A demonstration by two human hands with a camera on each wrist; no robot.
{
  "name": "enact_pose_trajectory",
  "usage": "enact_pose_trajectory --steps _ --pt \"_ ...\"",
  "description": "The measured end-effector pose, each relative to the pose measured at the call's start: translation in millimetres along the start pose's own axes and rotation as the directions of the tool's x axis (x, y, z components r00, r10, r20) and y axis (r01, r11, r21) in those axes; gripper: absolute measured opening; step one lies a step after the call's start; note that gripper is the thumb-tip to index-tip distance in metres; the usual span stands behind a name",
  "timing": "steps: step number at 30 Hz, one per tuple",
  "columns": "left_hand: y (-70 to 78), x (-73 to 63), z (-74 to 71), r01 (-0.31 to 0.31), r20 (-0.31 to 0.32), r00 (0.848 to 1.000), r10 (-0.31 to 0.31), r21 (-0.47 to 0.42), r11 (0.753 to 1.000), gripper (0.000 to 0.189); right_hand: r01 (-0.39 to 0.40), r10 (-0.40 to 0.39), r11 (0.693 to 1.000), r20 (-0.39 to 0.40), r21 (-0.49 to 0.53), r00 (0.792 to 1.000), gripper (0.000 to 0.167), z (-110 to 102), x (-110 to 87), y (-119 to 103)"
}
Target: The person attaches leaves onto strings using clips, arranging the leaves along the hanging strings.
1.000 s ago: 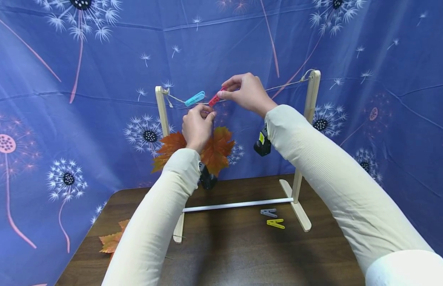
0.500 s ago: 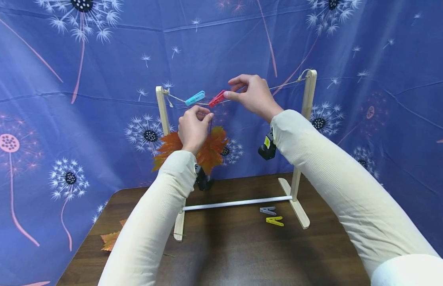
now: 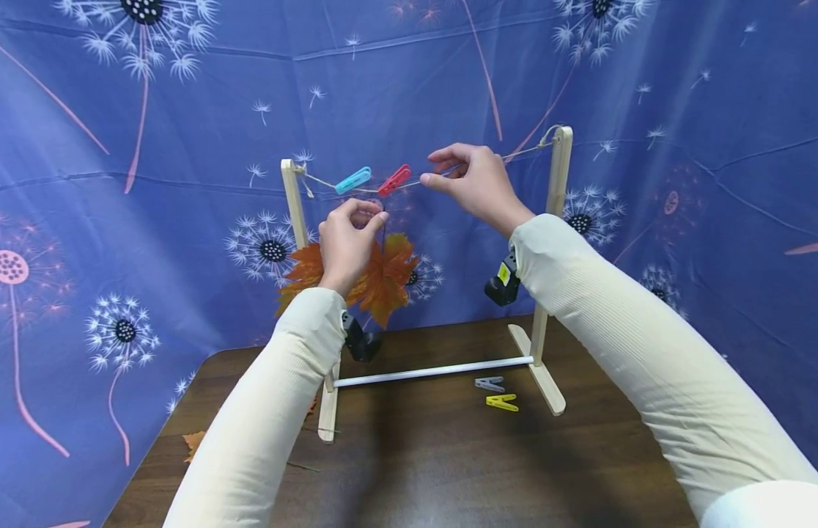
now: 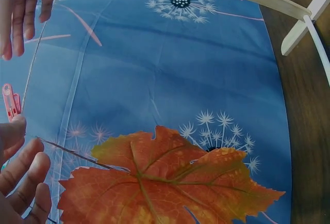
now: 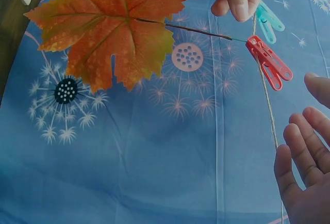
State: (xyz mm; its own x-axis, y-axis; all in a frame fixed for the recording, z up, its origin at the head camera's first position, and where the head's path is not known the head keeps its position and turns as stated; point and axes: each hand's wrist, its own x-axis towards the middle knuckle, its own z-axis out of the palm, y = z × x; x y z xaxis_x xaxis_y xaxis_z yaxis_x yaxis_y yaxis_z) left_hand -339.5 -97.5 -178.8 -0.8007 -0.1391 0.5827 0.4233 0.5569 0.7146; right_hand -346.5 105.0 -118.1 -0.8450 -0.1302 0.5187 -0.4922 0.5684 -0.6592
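A red clothespin [image 3: 393, 180] sits on the string [image 5: 268, 102]. In the right wrist view, the stem of an orange leaf [image 5: 113, 33] runs up into the clothespin's tip, and the leaf hangs below. My left hand [image 3: 346, 242] is just under the clothespin beside the stem, fingers loosely bent, thumb and forefinger apart in the left wrist view. To the right, my right hand [image 3: 481, 183] hovers by the string, fingers spread and holding nothing. A turquoise clothespin [image 3: 352, 180] is on the string further left. Below it another orange leaf [image 3: 302, 275] shows, partly behind my left hand.
A wooden stand has a left post [image 3: 295, 205], a right post [image 3: 554, 191] and a white crossbar [image 3: 435, 372]. A grey clothespin [image 3: 490, 383] and a yellow clothespin [image 3: 501, 402] lie on the brown table [image 3: 448, 469]. Another leaf [image 3: 193, 444] lies at the left, mostly behind my sleeve.
My right hand has let go of the red clothespin and moved right. My left hand has drawn slightly down and left from the stem. The red clothespin stays on the string.
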Motion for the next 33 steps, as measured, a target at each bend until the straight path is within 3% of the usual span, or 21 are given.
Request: enact_pose_trajectory --steps 7,15,24,33 --pt "-6.6 -7.7 -8.0 -0.037 0.035 0.999 0.039 -0.043 0.998 0.026 0.006 -0.007 0.999 0.022 0.033 1.0 0.042 -0.5 -11.0 10.2" --pt "-10.9 -20.2 -18.6 -0.012 0.106 0.994 0.021 -0.082 0.997 0.025 -0.038 0.034 0.998 0.075 0.046 0.997 0.044 -2.2 -27.9 25.5" --pt "-22.7 -38.6 -28.5 -0.014 0.19 0.981 0.027 -0.068 0.998 0.027 -0.066 0.059 0.996 0.116 0.061 0.992 0.043 -3.7 -50.0 49.0" --pt "-46.2 -53.1 -47.6 -0.059 0.255 0.965 0.06 -0.013 0.998 0.03 -0.072 0.061 0.995 0.137 0.073 0.989 0.044 -1.4 -72.9 71.9"
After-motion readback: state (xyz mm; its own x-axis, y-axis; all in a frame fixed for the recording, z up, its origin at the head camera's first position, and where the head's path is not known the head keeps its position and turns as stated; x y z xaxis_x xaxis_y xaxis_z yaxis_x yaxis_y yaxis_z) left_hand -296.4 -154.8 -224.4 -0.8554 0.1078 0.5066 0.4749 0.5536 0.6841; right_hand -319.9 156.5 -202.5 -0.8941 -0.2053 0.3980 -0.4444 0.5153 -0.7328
